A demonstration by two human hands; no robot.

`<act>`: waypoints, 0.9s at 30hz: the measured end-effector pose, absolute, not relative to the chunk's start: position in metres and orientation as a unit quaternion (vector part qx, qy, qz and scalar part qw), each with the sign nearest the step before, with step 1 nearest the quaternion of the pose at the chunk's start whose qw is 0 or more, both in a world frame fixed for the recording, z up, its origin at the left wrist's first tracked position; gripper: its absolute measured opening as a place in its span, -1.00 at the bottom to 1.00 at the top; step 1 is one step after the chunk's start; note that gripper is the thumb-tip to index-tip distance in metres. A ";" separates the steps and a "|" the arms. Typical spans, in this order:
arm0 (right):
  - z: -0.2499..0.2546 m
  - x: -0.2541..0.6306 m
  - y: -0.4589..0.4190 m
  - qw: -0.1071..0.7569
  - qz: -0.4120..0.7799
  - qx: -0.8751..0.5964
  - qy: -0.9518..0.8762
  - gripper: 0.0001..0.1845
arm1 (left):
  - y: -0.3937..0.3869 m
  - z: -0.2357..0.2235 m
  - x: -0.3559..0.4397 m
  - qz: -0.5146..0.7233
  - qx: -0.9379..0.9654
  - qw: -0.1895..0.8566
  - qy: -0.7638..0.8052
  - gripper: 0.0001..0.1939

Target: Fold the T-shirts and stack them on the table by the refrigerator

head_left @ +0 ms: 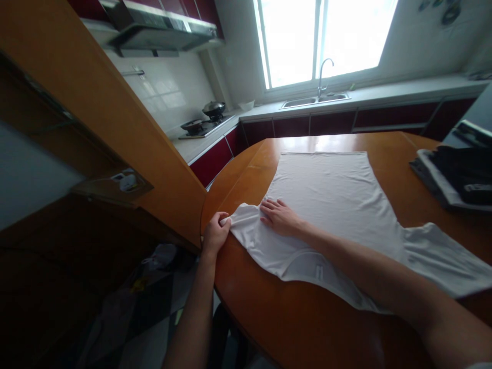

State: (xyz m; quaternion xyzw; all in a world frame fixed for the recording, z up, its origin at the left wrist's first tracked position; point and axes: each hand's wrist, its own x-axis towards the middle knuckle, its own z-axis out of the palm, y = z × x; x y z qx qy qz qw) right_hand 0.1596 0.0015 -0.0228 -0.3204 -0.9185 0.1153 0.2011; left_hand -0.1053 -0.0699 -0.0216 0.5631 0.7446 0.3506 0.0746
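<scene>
A white T-shirt (330, 195) lies spread on the wooden table, its neck opening toward me and its straight hem at the far side. At the left edge of the table, my left hand (217, 233) pinches the end of the left sleeve. My right hand (282, 217) lies flat on the shirt near the armpit of that sleeve, fingers stretched out and pointing left. My right forearm crosses over the neckline and hides part of it. The other sleeve (442, 256) is laid out to the right, somewhat wrinkled.
The round wooden table (246, 302) has a stack of folded dark and white clothes (457, 177) at its right. A wooden partition (126, 118) stands close on the left. Beyond are a stove (205, 127) with pans and a sink (315, 100) under the window.
</scene>
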 end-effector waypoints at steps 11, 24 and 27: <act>-0.026 0.157 0.007 0.258 0.173 -0.345 -0.885 -0.49 | -0.070 0.006 -0.092 0.446 0.570 0.048 0.688 -0.69; -0.025 0.165 0.031 0.405 0.393 -0.475 -0.675 -0.33 | -0.080 0.028 0.010 0.343 0.793 0.102 0.493 -0.87; -0.020 0.167 0.030 0.374 0.407 -0.464 -0.692 -0.27 | -0.090 0.010 0.017 0.308 0.833 0.147 0.435 -0.82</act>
